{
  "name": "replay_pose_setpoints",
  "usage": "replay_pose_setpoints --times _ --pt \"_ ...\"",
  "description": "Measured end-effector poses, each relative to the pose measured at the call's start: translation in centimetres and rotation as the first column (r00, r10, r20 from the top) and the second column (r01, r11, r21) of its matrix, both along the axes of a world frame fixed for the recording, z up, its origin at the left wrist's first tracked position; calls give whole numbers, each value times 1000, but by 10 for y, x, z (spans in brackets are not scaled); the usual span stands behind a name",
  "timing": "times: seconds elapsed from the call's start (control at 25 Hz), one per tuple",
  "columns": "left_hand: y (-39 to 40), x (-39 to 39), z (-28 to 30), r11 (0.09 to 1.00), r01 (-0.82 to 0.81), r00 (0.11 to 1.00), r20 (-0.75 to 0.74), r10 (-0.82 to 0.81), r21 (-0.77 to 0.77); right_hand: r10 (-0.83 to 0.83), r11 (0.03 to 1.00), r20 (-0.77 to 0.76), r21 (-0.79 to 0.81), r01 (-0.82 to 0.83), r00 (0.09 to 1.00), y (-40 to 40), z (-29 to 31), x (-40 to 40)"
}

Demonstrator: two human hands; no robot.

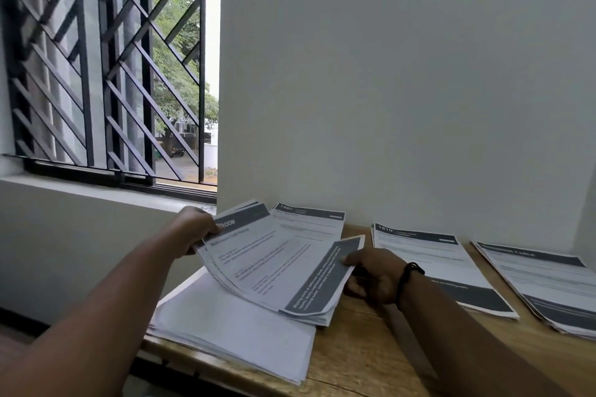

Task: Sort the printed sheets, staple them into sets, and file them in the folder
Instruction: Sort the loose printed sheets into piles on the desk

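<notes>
I hold a bundle of printed sheets (267,264) with dark grey header bands above the table. My left hand (198,227) grips the bundle's far left edge. My right hand (371,274), a black band on its wrist, pinches the bundle's right corner from below. Beneath the bundle lies a stack of blank-faced white sheets (232,329) at the table's left end. A sheet headed 1492 (309,222) lies behind the bundle. A pile headed 1610 (445,267) lies to the right. Another printed pile (545,284) lies at the far right.
The wooden table (354,358) stands against a white wall (387,74). To the left, a barred window (106,68) opens above a sill. No stapler or folder is in view.
</notes>
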State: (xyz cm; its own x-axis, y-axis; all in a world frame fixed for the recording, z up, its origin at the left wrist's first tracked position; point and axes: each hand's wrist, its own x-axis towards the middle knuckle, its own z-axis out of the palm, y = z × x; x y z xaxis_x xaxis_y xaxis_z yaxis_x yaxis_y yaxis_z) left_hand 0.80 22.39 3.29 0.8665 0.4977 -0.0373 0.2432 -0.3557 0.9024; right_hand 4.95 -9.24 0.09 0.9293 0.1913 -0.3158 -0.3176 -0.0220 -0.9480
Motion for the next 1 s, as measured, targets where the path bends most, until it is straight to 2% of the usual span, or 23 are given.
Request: replay_pose_setpoints --times 0.12,0.16,0.24,0.32,0.4,0.44,0.52,0.6,0.72,0.8,0.84,0.92,1.0 --pt "-10 -12 30 999 34 991 128 -30 -29 -49 993 56 107 43 997 -11 14 -6" --pt "-13 -16 42 998 51 982 184 -44 -29 -66 994 82 95 58 994 -18 21 -9" --pt "-21 -26 67 991 112 948 308 -85 -70 -92 994 183 -47 102 979 -39 38 -16" --pt "-38 -36 89 979 192 900 410 -148 -69 -116 936 385 -266 230 916 -67 53 -20" --pt "-66 -42 109 968 245 858 454 -240 48 -82 819 600 -415 397 796 -93 68 -27" --pt "-84 -44 120 956 267 838 461 -292 121 -38 799 677 -421 429 735 -103 75 -31" --pt "-125 -47 143 908 335 787 455 -416 252 40 867 767 -345 359 640 -118 91 -43" --pt "-161 -48 167 841 398 725 435 -534 367 25 944 828 -205 260 560 -129 107 -54" --pt "-198 -44 191 807 427 588 553 -590 408 -201 959 855 71 275 479 -145 117 -71" --pt "-213 -35 188 846 451 512 695 -505 283 -318 928 841 183 323 438 -155 115 -77" --pt "-220 -30 179 851 494 514 729 -452 179 -375 911 821 239 337 431 -159 111 -79" --pt "-236 -18 146 778 627 565 712 -417 -42 -479 869 762 342 357 436 -165 102 -83" --pt "-252 -10 102 644 750 570 643 -512 -152 -517 851 721 378 364 462 -165 90 -87"
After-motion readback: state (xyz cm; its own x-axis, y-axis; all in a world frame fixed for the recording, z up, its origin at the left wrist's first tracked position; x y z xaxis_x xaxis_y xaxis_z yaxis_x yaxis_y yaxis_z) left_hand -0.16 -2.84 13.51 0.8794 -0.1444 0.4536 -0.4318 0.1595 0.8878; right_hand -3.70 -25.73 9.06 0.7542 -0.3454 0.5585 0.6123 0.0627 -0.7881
